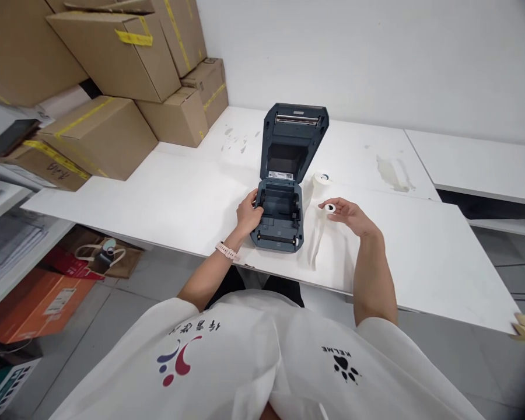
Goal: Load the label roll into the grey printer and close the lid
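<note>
A dark grey label printer (278,224) stands on the white table with its lid (294,137) raised and its inner bay exposed. My left hand (248,214) grips the printer's left side wall, thumb over the rim. To the right of the printer, my right hand (347,214) holds a small roll of white label paper (330,209) between thumb and fingers. From that roll a loose strip (318,242) hangs down to the table. Behind it, close to the printer's right side, lies another white roll (321,178).
Taped cardboard boxes (114,52) are stacked at the back left of the white table (192,204). A white wall rises behind. The table's front edge is close to my body. At the lower left, a shelf and an orange box (48,303) stand beside the table.
</note>
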Motion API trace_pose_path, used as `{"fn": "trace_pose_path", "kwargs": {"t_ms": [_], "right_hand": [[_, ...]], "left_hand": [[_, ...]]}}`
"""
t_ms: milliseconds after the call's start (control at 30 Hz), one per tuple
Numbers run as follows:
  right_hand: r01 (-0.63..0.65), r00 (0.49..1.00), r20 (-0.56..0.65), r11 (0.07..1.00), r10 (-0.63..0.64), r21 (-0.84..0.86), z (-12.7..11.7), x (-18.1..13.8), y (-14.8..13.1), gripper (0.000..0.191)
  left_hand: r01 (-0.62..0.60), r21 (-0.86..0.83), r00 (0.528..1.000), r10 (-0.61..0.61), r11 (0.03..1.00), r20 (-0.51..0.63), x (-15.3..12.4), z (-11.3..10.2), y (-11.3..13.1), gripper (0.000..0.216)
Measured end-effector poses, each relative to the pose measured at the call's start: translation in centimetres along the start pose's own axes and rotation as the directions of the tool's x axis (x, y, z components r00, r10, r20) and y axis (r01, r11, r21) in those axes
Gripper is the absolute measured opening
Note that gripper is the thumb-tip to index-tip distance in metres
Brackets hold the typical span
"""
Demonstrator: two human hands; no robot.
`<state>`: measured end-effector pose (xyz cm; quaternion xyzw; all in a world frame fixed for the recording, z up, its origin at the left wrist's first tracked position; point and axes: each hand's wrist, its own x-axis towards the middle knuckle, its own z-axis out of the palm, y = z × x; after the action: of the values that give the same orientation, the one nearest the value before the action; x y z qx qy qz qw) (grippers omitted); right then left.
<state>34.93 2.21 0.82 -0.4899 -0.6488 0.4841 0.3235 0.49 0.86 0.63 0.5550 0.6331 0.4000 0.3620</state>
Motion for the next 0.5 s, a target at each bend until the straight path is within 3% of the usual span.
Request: {"fn": "trace_pose_path", "kwargs": {"t_ms": [133, 233, 333, 400, 500], "right_hand": [[-0.041, 0.998, 0.044, 0.998, 0.039, 0.043, 0.3, 0.9, 1.0, 0.049], [-0.005, 0.991, -0.132, 0.992, 0.022, 0.125, -0.7, 1.8, 1.6, 0.057], [0.002, 0.922, -0.384, 0.992, 0.048, 0.130, -1.5, 4.6, 1.9, 0.088], [-0.051, 0.906, -0.415, 0.995, 0.081, 0.084, -1.2, 7.1, 1.7, 0.103], [-0.117, 0.920, -0.376, 0.993, 0.111, 0.007, 0.3, 10.2, 0.8, 0.089]], "left_hand": [[-0.008, -0.016, 1.000, 0.008, 1.000, 0.000, 0.0, 0.0, 0.0, 0.077], [0.001, -0.013, 1.000, -0.002, 1.000, -0.011, 0.0, 0.1, 0.1, 0.077], [0.001, -0.001, 1.000, -0.001, 1.000, -0.013, 0.0, 0.1, 0.0, 0.078], [-0.008, 0.000, 1.000, 0.008, 1.000, -0.009, 0.0, 0.1, -0.1, 0.078], [-0.008, -0.011, 1.000, 0.008, 1.000, -0.004, 0.0, 0.1, -0.1, 0.078]]}}
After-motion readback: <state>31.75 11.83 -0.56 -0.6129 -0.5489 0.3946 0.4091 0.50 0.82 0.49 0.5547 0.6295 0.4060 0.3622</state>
